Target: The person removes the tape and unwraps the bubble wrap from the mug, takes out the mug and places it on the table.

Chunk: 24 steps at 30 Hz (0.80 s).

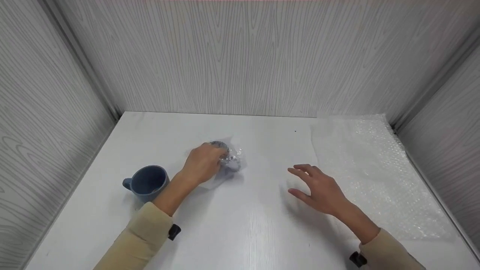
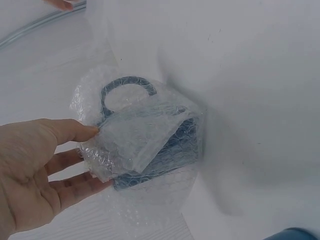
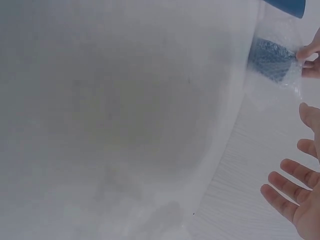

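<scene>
My left hand [image 1: 204, 161] grips a blue mug [image 2: 182, 145] wrapped in clear bubble wrap [image 2: 135, 137], near the middle of the table. In the left wrist view, the thumb lies on one side of the wrapping and the fingers on the other. The wrapped mug's handle [image 2: 130, 80] shows through the plastic. My right hand [image 1: 324, 189] is held over the table with its fingers spread and nothing in them. A flat sheet of bubble wrap [image 1: 371, 180] lies just to its right.
A bare blue mug [image 1: 148, 182] stands upright at the left, close to my left forearm, its handle pointing left. The white table [image 1: 255, 228] is bounded by wood-grain panels at the back [image 1: 225, 56] and both sides.
</scene>
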Each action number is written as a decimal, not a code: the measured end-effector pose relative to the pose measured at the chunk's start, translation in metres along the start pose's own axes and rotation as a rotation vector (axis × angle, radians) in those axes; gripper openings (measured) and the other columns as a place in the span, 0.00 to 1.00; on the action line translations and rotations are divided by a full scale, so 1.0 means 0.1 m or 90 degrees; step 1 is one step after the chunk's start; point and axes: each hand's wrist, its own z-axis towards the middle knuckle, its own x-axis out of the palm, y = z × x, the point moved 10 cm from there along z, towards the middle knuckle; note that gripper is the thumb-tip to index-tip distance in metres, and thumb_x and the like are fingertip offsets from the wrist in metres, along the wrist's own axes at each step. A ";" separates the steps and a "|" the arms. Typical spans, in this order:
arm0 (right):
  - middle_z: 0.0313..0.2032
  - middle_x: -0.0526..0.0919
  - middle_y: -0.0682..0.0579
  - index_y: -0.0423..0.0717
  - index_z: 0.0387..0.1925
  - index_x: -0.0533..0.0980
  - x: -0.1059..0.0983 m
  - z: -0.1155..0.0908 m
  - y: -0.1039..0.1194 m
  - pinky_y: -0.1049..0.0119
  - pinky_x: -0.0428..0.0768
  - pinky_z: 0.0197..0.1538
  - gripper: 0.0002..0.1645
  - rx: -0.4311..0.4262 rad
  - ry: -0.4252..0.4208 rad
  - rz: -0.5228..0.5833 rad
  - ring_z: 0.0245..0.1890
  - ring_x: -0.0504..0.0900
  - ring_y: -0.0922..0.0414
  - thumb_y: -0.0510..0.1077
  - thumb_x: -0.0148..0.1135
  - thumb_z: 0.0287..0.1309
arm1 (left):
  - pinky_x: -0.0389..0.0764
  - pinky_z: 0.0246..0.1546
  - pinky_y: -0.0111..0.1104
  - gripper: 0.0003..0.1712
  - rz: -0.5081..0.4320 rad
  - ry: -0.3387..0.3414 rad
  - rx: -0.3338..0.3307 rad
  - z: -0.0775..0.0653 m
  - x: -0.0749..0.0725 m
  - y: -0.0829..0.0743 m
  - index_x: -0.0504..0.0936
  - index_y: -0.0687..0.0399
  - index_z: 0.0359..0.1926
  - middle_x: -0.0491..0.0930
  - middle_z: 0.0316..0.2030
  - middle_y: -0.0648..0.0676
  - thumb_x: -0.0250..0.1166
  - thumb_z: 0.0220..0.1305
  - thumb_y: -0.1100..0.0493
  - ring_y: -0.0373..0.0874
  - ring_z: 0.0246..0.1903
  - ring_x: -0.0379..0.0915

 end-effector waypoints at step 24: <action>0.62 0.83 0.48 0.53 0.69 0.77 0.13 0.49 0.48 0.57 0.89 0.40 0.34 -0.072 0.002 0.039 0.55 0.86 0.50 0.56 0.74 0.65 | 0.89 0.47 0.49 0.13 -0.034 0.023 0.051 -0.05 0.08 -0.42 0.90 0.56 0.47 0.91 0.44 0.57 0.69 0.63 0.71 0.57 0.45 0.88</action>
